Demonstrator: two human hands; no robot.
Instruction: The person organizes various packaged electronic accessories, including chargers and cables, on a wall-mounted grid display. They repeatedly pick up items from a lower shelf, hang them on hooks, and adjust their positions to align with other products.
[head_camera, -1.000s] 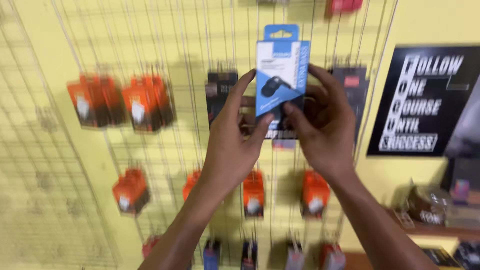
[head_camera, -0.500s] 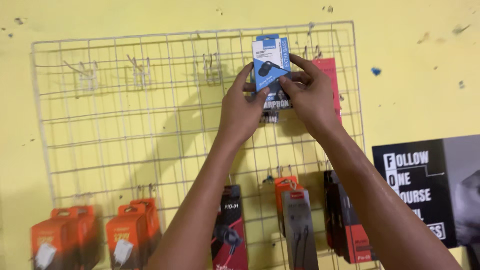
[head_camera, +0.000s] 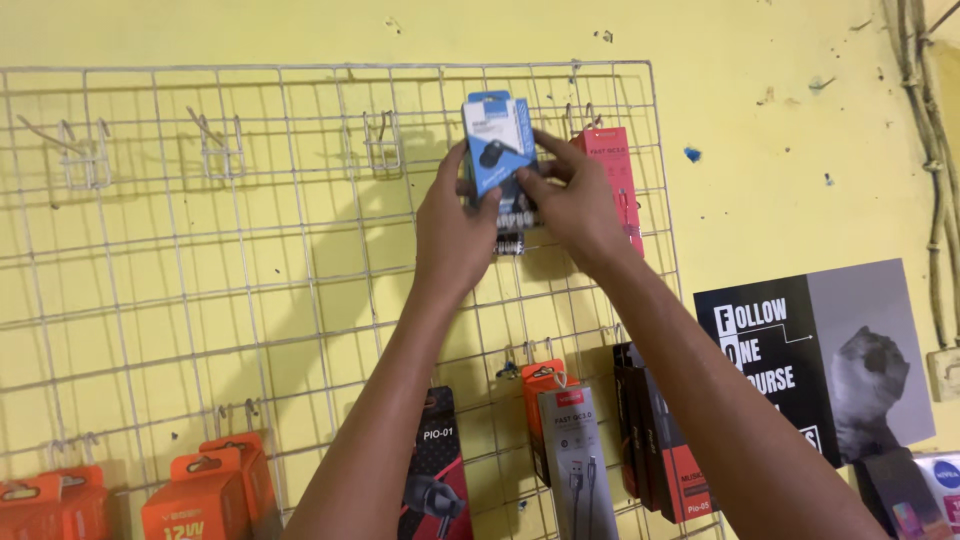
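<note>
Both of my hands hold a small blue-and-white product box (head_camera: 497, 142) up against the top row of a white wire grid rack (head_camera: 300, 250) on a yellow wall. My left hand (head_camera: 452, 230) grips the box's lower left side. My right hand (head_camera: 575, 205) pinches its right edge. The box's hang tab is level with the rack's upper hooks. A dark package behind it is mostly hidden by my hands. A red package (head_camera: 610, 180) hangs just right of the box.
Empty hooks (head_camera: 215, 145) line the top row to the left. Lower down hang orange boxes (head_camera: 205, 495), a black package (head_camera: 440, 480), a grey cable package (head_camera: 578, 465) and dark red-trimmed packages (head_camera: 665, 450). A black-and-grey poster (head_camera: 815, 355) is on the wall at right.
The view swung up from the lower rows to the rack's top. My hands carried the blue box upward to the top hook row and keep it there.
</note>
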